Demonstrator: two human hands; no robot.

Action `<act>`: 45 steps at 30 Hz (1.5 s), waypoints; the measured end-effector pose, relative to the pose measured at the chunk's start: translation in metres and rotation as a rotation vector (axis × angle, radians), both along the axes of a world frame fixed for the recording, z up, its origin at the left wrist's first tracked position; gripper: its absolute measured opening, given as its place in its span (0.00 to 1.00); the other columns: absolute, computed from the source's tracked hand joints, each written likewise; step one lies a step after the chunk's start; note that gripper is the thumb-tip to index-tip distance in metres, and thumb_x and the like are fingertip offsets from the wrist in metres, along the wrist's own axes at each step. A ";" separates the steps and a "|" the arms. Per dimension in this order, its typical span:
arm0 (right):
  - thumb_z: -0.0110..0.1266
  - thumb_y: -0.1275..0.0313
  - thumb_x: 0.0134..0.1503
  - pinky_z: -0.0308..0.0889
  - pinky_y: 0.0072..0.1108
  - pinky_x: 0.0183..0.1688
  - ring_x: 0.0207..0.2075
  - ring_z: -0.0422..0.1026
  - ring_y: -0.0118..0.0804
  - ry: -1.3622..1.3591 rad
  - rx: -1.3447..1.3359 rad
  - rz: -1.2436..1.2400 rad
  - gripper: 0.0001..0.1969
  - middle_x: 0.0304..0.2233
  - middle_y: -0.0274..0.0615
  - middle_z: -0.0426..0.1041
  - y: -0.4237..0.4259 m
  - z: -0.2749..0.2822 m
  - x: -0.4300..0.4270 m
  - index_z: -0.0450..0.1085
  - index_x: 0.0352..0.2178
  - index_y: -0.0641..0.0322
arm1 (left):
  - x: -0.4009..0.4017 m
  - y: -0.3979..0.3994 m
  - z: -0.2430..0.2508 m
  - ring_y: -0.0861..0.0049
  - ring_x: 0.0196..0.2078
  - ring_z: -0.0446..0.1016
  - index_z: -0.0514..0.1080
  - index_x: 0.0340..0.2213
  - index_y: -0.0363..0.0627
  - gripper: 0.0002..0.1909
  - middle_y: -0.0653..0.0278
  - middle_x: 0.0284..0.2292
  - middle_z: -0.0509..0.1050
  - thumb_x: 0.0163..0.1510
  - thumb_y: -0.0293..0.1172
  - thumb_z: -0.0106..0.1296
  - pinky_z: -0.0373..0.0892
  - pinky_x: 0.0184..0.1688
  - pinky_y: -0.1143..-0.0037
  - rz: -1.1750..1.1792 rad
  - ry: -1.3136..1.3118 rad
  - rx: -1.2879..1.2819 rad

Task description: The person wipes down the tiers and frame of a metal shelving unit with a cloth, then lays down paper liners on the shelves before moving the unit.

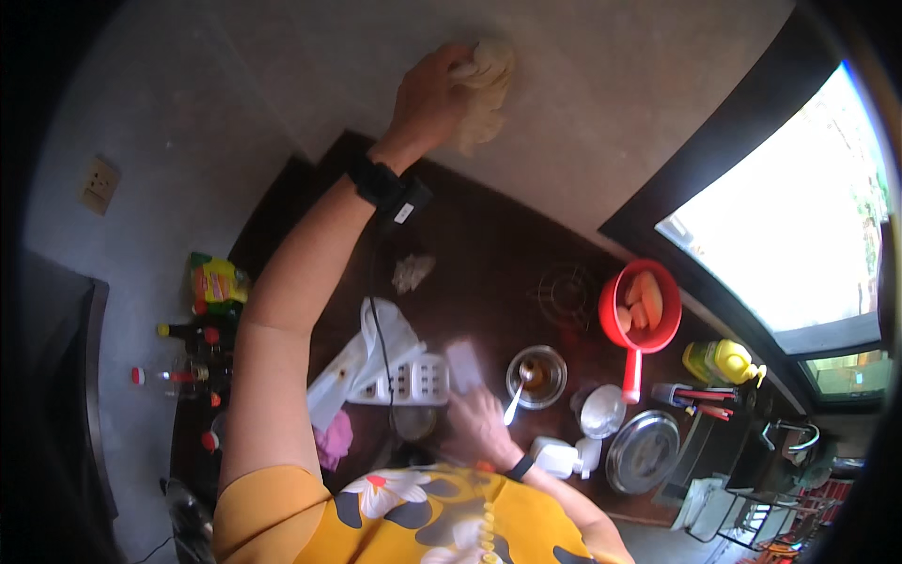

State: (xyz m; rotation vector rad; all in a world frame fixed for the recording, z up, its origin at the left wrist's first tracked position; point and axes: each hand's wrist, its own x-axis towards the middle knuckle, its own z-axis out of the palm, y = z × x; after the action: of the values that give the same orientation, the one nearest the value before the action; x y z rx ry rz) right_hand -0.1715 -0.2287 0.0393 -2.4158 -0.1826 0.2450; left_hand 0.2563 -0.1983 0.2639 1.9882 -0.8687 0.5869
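Observation:
High in front of me, my left hand point(433, 99) grips a crumpled beige cloth point(485, 95), which is against or very close to the grey wall point(564, 99). A black strap with a small box circles that wrist. Low down near my body, my right hand point(483, 426) is over the dark countertop point(465, 233), its fingers reaching a pale, blurred rectangular object point(463, 363). I cannot tell whether it holds that object or only touches it. Just right of this hand stands a metal bowl point(537, 377) with brown liquid and a spoon point(518, 400).
A white power strip point(416, 381) lies near a plastic bag point(387, 331) and a black cable. On the right are a red ladle-shaped pan point(640, 307) with cut pieces, a yellow pump bottle point(722, 362) and a metal lid point(643, 451). Several bottles point(190, 374) line the left side.

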 end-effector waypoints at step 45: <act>0.54 0.84 0.47 0.68 0.34 0.48 0.47 0.70 0.52 -0.571 0.038 -0.558 0.25 0.46 0.53 0.69 -0.068 0.039 0.061 0.68 0.50 0.63 | -0.021 0.123 -0.211 0.59 0.40 0.77 0.79 0.38 0.47 0.13 0.56 0.38 0.79 0.52 0.37 0.56 0.73 0.42 0.65 0.166 0.359 0.989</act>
State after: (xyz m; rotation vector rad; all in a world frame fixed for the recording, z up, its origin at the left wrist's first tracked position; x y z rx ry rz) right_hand -0.1106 -0.2970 0.0779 -2.3309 0.2339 -0.6948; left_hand 0.2352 -0.0758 0.0534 2.9432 -0.8414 -0.1955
